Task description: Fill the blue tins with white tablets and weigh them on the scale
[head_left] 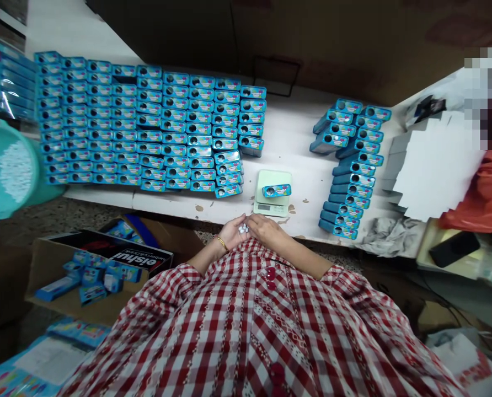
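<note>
My left hand (233, 232) is cupped palm up just below the table's front edge, with a few small white pieces (242, 227) lying in it. My right hand (266, 227) meets it from the right, its fingers pinched at those pieces. Just beyond both hands stands a small pale green scale (266, 208) with one blue box (276, 191) lying on its platform. A gold bangle is on my left wrist.
Several rows of stacked blue boxes (146, 129) fill the white table (289, 138) at the left. A second stack (349, 165) stands right of the scale. A teal tub of white pieces (6, 171) is at far left, a cardboard carton (84, 270) on the floor.
</note>
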A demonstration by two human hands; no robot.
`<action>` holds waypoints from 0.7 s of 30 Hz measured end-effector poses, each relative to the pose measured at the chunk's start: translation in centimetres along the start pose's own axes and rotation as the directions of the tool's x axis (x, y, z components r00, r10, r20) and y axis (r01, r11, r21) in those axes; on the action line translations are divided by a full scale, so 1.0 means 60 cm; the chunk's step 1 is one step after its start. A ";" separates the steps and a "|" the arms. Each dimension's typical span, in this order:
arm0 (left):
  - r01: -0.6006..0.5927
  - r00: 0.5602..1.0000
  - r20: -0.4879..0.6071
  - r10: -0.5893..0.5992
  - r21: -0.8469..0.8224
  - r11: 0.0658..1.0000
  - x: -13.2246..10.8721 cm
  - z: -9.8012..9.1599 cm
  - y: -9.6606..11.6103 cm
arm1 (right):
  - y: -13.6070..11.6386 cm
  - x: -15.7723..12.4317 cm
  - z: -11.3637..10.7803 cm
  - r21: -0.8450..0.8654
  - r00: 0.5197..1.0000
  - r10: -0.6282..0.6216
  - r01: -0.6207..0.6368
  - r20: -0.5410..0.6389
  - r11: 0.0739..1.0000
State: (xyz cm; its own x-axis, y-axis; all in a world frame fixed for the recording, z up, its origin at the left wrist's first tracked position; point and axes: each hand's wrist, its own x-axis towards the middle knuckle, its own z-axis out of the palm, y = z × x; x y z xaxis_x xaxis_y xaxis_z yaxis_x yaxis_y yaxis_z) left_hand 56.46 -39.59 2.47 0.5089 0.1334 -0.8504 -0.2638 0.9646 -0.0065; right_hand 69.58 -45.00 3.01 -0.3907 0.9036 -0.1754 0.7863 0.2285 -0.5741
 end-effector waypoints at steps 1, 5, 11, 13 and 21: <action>0.000 1.000 0.018 0.000 -0.014 1.000 0.003 0.002 0.001 | 0.006 -0.002 -0.004 0.045 0.999 0.014 -0.012 -0.043 0.999; -0.036 0.994 0.102 0.041 -0.048 0.998 0.017 0.025 0.010 | 0.043 -0.008 -0.040 0.204 0.962 0.105 -0.053 -0.254 0.978; -0.089 0.990 0.109 0.085 0.033 0.995 0.020 0.054 0.028 | 0.099 0.013 -0.091 0.037 0.919 0.275 -0.276 -0.282 0.960; -0.099 0.991 0.088 0.097 0.021 0.995 0.019 0.049 0.028 | 0.105 0.022 -0.094 -0.047 0.930 0.291 -0.309 -0.223 0.950; -0.108 0.993 0.048 0.109 -0.030 0.994 0.014 0.029 0.022 | 0.100 0.023 -0.103 0.003 0.934 0.221 -0.230 -0.282 0.973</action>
State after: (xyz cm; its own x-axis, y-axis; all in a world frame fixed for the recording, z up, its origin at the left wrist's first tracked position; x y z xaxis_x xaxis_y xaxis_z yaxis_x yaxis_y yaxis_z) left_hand 57.98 -37.83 2.64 0.5162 0.2486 -0.8196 -0.3416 0.9373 0.0692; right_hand 76.73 -40.14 4.27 -0.0559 0.9963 -0.0655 0.8537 0.0137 -0.5207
